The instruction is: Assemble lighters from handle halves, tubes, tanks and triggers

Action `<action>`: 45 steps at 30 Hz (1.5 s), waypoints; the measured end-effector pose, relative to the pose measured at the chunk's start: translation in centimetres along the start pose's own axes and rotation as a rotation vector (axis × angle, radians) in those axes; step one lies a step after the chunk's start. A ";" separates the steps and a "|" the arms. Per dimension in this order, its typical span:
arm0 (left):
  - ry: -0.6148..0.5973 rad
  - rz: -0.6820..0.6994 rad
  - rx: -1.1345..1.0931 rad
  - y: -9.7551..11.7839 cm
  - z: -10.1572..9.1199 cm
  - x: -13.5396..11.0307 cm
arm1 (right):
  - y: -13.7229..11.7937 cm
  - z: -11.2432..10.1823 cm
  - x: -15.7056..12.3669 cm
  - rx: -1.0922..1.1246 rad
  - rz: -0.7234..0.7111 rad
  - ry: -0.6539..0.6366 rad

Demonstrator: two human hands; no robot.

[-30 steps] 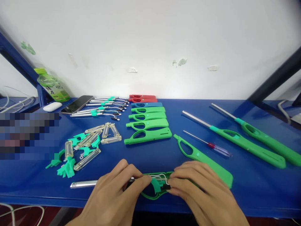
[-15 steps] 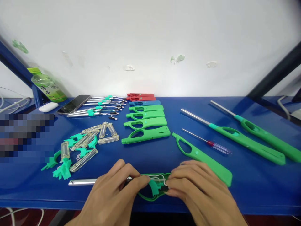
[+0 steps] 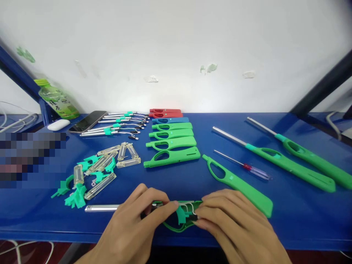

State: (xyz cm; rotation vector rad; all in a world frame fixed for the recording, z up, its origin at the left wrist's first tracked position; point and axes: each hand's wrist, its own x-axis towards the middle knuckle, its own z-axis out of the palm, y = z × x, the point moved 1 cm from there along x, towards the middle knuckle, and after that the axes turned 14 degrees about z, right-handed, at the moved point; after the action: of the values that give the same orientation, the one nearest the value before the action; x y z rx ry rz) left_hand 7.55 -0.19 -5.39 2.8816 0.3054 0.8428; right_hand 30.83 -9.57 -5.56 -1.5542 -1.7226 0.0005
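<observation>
An open green lighter shell (image 3: pixel 176 229) lies near the table's front edge between my hands. Its metal tube (image 3: pixel 100 208) sticks out to the left. My left hand (image 3: pixel 132 220) pinches the shell near the tube end, thumb and index finger pressing at the top rim. My right hand (image 3: pixel 233 222) has its fingers closed round the handle end, hiding most of it. Inside the opening show a teal trigger (image 3: pixel 180 214) and loose white wires (image 3: pixel 189 205). Just behind my right hand lies a matching green half-shell (image 3: pixel 247 189).
Green, blue and red half-shells (image 3: pixel 176 155) line the middle. Clear fuel tanks (image 3: pixel 100 186) and teal triggers (image 3: pixel 76 197) lie left, below tubes with wires (image 3: pixel 107 131). A screwdriver (image 3: pixel 254 171) and two assembled lighters (image 3: pixel 291 167) are right. A phone (image 3: pixel 88 121) and bottle (image 3: pixel 59 101) stand back left.
The view has shifted slightly. My left thumb and index finger have moved a little along the shell's rim, and the teal trigger sits slightly differently. Both hands keep hold of the shell.
</observation>
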 end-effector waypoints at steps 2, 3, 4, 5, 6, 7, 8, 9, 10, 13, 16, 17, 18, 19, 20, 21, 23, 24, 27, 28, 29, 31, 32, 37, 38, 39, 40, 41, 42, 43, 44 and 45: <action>-0.008 -0.015 -0.007 0.2 -0.2 0.1 | 0.0 0.0 0.0 -0.001 -0.004 0.017; -0.012 -0.015 -0.012 0.2 -0.2 0.2 | 0.0 0.0 0.0 -0.004 -0.005 0.023; -0.021 -0.015 -0.016 0.2 -0.2 0.1 | 0.0 -0.1 0.0 -0.006 -0.003 0.032; -0.031 -0.017 -0.021 0.2 -0.2 0.1 | 0.0 -0.1 0.0 -0.007 -0.002 0.038; -0.040 -0.021 -0.022 0.2 -0.3 0.0 | 0.0 -0.1 0.0 -0.009 -0.004 0.039; -0.046 -0.020 -0.024 0.2 -0.3 -0.1 | -0.1 -0.1 0.0 -0.008 -0.004 0.036; -0.033 -0.012 -0.023 0.1 -0.3 -0.1 | -0.1 -0.1 -0.1 -0.007 -0.003 0.033; -0.021 -0.008 -0.023 0.1 -0.3 -0.1 | -0.1 -0.1 -0.1 -0.004 -0.004 0.029; -0.006 -0.002 -0.020 0.1 -0.3 -0.1 | -0.1 -0.1 -0.1 -0.002 -0.004 0.028; 0.027 0.026 -0.009 0.0 -0.2 0.1 | -0.1 0.0 -0.2 -0.007 -0.002 0.037; 0.047 0.046 0.020 -0.2 0.0 0.3 | -0.1 -0.1 -0.1 -0.005 0.005 0.058; 0.051 0.049 0.027 -0.2 0.1 0.4 | -0.1 -0.1 -0.1 -0.002 0.007 0.062; 0.054 0.051 0.034 -0.3 0.2 0.4 | -0.1 -0.1 -0.1 -0.001 0.006 0.063; 0.060 0.054 0.036 -0.3 0.3 0.4 | -0.1 -0.1 -0.1 -0.002 0.004 0.063; 0.073 0.054 0.031 -0.3 0.3 0.5 | -0.1 -0.1 -0.1 -0.006 0.005 0.067; 0.087 0.050 0.022 -0.3 0.4 0.5 | -0.1 -0.1 0.0 -0.012 0.008 0.073; 0.106 0.041 0.006 -0.3 0.5 0.5 | 0.0 0.0 0.0 -0.020 0.008 0.084; 0.110 0.035 0.000 -0.3 0.5 0.4 | 0.0 0.0 0.0 -0.021 0.005 0.087; 0.097 0.003 -0.004 -0.3 0.7 0.2 | -0.1 -0.1 0.1 -0.020 -0.004 0.083; 0.095 -0.013 -0.006 -0.3 0.8 0.0 | -0.1 -0.1 0.1 -0.020 -0.005 0.084; 0.090 -0.026 -0.012 -0.3 0.8 -0.1 | -0.1 -0.1 0.1 -0.020 -0.005 0.085; 0.082 -0.044 -0.021 -0.2 1.0 -0.3 | -0.1 -0.2 0.0 -0.017 -0.002 0.092; 0.083 -0.042 -0.025 -0.2 1.0 -0.4 | -0.1 -0.2 0.0 -0.016 0.000 0.094; 0.078 -0.028 -0.038 0.0 0.7 -0.3 | -0.1 -0.1 -0.1 -0.014 0.007 0.074; 0.072 -0.035 -0.038 0.0 0.6 -0.3 | -0.1 -0.1 -0.1 -0.012 0.010 0.068; 0.066 -0.034 -0.035 0.0 0.5 -0.2 | 0.0 -0.1 -0.1 -0.011 0.012 0.061; 0.060 -0.023 -0.027 0.1 0.4 -0.2 | 0.0 -0.1 -0.1 -0.011 0.012 0.057; 0.048 -0.013 -0.015 0.2 0.2 -0.1 | 0.1 -0.1 -0.2 -0.012 0.013 0.055; 0.037 0.003 -0.002 0.3 0.1 -0.1 | 0.2 -0.1 -0.3 -0.014 0.012 0.048; 0.038 0.024 0.007 0.4 -0.1 0.0 | 0.3 -0.1 -0.4 -0.020 0.011 0.034; 0.047 0.048 0.010 0.5 -0.2 0.1 | 0.3 -0.1 -0.5 -0.026 0.008 0.018; 0.061 0.061 0.009 0.6 -0.3 0.2 | 0.4 -0.1 -0.6 -0.034 0.007 -0.005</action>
State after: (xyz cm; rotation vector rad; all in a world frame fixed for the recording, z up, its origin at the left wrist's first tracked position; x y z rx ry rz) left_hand 7.67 -0.69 -4.94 2.8909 0.2297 0.9439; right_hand 31.17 -10.07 -5.98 -1.5861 -1.7300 -0.0215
